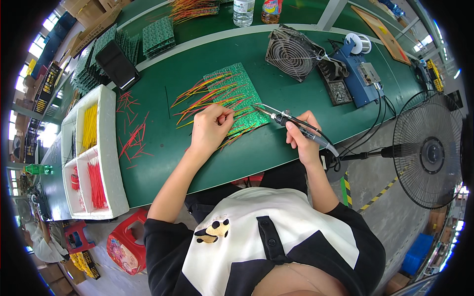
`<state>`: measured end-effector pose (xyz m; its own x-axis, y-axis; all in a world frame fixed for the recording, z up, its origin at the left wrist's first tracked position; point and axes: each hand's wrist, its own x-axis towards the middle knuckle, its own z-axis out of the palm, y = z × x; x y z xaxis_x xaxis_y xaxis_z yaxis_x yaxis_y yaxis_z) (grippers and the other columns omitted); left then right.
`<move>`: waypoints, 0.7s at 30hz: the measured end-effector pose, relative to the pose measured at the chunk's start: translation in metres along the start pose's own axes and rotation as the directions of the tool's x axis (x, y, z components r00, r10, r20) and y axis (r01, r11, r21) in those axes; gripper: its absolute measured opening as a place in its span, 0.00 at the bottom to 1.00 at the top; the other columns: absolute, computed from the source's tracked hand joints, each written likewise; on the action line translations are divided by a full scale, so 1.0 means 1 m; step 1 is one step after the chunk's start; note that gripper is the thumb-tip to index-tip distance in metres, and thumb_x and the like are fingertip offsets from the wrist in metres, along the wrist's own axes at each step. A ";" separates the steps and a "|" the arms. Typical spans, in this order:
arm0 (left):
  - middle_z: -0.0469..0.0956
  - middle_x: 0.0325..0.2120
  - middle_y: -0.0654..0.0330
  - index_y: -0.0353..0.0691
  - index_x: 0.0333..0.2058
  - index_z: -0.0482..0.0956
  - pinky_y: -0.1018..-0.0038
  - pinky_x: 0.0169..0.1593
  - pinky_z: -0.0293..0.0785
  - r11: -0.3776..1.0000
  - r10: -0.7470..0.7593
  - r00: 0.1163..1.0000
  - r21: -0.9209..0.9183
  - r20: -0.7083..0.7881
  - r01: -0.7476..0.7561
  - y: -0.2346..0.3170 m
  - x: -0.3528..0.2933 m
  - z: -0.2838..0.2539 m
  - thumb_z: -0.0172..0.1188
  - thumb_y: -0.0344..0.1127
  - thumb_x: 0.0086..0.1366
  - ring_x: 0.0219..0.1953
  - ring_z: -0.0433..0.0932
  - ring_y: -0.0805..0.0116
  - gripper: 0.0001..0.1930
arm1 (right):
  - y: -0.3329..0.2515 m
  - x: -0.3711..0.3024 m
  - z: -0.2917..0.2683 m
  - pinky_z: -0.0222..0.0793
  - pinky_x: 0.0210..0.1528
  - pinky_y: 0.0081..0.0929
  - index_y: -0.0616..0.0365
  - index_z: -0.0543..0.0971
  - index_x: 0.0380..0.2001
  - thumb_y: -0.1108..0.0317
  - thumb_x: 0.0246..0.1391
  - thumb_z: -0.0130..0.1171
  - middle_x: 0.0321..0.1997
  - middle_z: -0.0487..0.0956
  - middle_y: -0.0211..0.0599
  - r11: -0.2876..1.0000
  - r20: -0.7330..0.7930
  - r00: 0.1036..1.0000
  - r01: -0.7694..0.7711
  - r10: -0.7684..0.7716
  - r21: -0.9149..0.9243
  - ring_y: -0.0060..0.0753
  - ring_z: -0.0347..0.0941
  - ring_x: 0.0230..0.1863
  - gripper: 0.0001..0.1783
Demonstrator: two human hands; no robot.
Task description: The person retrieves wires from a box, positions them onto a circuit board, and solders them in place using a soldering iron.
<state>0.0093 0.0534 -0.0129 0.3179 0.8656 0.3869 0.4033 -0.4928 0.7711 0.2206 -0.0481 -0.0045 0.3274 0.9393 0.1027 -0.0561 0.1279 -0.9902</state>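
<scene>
Beside the circuit board (251,91), the right hand (305,140) grips a soldering iron (279,118).

The left forearm (174,186) reaches toward one o'clock, its hand (210,129) palm-down at the ten-o'clock side, fingers curled, thumb and index tips pinched together. The right forearm (322,182) angles toward eleven o'clock; the right hand (306,142) curls in a pen-like grip.

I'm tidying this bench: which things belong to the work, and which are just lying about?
Likely the job's: soldering iron in the right hand, green circuit boards, yellow wires, red wires, solder reel, blue soldering station.

Apparently just lying about: clear plastic bottle, orange drink bottle.
</scene>
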 end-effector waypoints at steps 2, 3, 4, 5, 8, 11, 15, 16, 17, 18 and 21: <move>0.69 0.15 0.65 0.35 0.24 0.79 0.82 0.21 0.60 1.000 -0.002 1.000 -0.002 0.001 0.002 0.000 0.000 0.000 0.62 0.25 0.50 0.17 0.62 0.82 0.02 | 0.000 0.000 0.000 0.55 0.13 0.11 0.56 0.65 0.25 0.67 0.51 0.60 0.15 0.72 0.29 1.000 0.007 1.000 0.002 -0.002 0.005 0.12 0.63 0.13 0.13; 0.69 0.15 0.65 0.35 0.24 0.79 0.82 0.21 0.60 1.000 -0.003 1.000 0.000 0.001 0.003 0.000 0.000 0.000 0.62 0.25 0.50 0.17 0.62 0.82 0.02 | 0.000 0.000 0.000 0.55 0.13 0.11 0.56 0.65 0.25 0.67 0.51 0.60 0.15 0.72 0.29 1.000 0.007 1.000 0.002 -0.002 0.005 0.12 0.63 0.13 0.13; 0.69 0.15 0.65 0.35 0.24 0.79 0.82 0.21 0.60 1.000 -0.004 1.000 0.002 0.002 0.004 -0.001 0.000 0.000 0.62 0.25 0.50 0.17 0.62 0.82 0.02 | 0.000 0.000 0.000 0.55 0.13 0.12 0.56 0.65 0.25 0.67 0.51 0.60 0.15 0.72 0.29 1.000 0.012 1.000 0.003 -0.004 0.006 0.12 0.63 0.13 0.13; 0.69 0.15 0.65 0.35 0.24 0.79 0.82 0.21 0.60 1.000 -0.005 1.000 0.002 0.002 0.005 0.000 0.000 0.000 0.62 0.25 0.50 0.17 0.62 0.82 0.02 | 0.000 0.000 0.000 0.55 0.13 0.12 0.57 0.65 0.25 0.68 0.51 0.60 0.16 0.72 0.29 1.000 0.017 1.000 0.005 -0.005 0.007 0.12 0.63 0.13 0.13; 0.69 0.15 0.65 0.35 0.24 0.79 0.82 0.21 0.60 1.000 -0.005 1.000 0.006 0.000 0.005 0.000 0.000 0.000 0.62 0.24 0.50 0.17 0.62 0.82 0.02 | -0.001 0.000 0.000 0.55 0.13 0.12 0.57 0.65 0.25 0.67 0.51 0.60 0.15 0.72 0.29 1.000 0.023 1.000 -0.002 0.002 0.005 0.12 0.63 0.13 0.13; 0.70 0.15 0.65 0.35 0.24 0.79 0.82 0.21 0.61 1.000 -0.002 1.000 0.000 -0.001 0.002 -0.001 0.000 0.000 0.62 0.24 0.50 0.17 0.63 0.82 0.02 | -0.001 0.001 0.000 0.54 0.13 0.12 0.57 0.65 0.25 0.67 0.51 0.60 0.15 0.72 0.30 1.000 0.030 0.999 -0.010 0.010 -0.010 0.13 0.63 0.13 0.13; 0.70 0.15 0.65 0.34 0.24 0.79 0.82 0.22 0.61 1.000 -0.008 1.000 0.007 0.001 0.008 -0.001 0.000 0.001 0.62 0.24 0.50 0.17 0.63 0.82 0.02 | 0.000 0.001 -0.001 0.54 0.13 0.12 0.57 0.65 0.25 0.67 0.51 0.60 0.15 0.72 0.30 1.000 0.033 0.999 0.005 -0.005 -0.005 0.13 0.62 0.13 0.13; 0.70 0.15 0.65 0.34 0.24 0.78 0.82 0.22 0.61 1.000 -0.007 1.000 0.006 0.001 0.007 -0.001 0.000 0.001 0.62 0.24 0.50 0.17 0.63 0.82 0.02 | 0.000 0.000 -0.001 0.54 0.13 0.12 0.57 0.65 0.26 0.67 0.51 0.60 0.15 0.72 0.31 1.000 0.023 1.000 0.008 -0.008 0.007 0.13 0.62 0.13 0.13; 0.70 0.15 0.65 0.34 0.24 0.78 0.82 0.22 0.61 1.000 -0.007 1.000 0.006 0.001 0.007 -0.001 0.000 0.001 0.62 0.24 0.50 0.17 0.63 0.82 0.02 | 0.000 0.000 -0.001 0.55 0.14 0.12 0.57 0.65 0.26 0.67 0.51 0.60 0.15 0.72 0.31 1.000 0.012 1.000 0.011 -0.012 0.018 0.13 0.62 0.13 0.13; 0.70 0.15 0.64 0.34 0.24 0.78 0.82 0.22 0.61 1.000 -0.006 1.000 0.011 0.001 0.006 -0.001 0.000 0.001 0.62 0.24 0.50 0.17 0.63 0.82 0.02 | 0.001 0.000 -0.002 0.55 0.14 0.12 0.57 0.65 0.26 0.67 0.51 0.60 0.15 0.72 0.31 1.000 0.012 1.000 0.011 -0.011 0.018 0.13 0.62 0.13 0.13; 0.70 0.15 0.64 0.34 0.24 0.78 0.82 0.22 0.61 1.000 -0.006 1.000 0.014 0.000 0.006 -0.002 0.000 0.001 0.62 0.24 0.50 0.17 0.63 0.82 0.02 | 0.003 0.000 -0.003 0.55 0.14 0.12 0.57 0.65 0.27 0.67 0.51 0.59 0.15 0.72 0.32 0.999 0.014 0.999 0.031 -0.032 0.043 0.13 0.62 0.12 0.12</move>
<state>0.0093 0.0539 -0.0147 0.3158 0.8683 0.3825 0.4171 -0.4891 0.7661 0.2237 -0.0485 -0.0080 0.3161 0.9390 0.1352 -0.0861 0.1703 -0.9816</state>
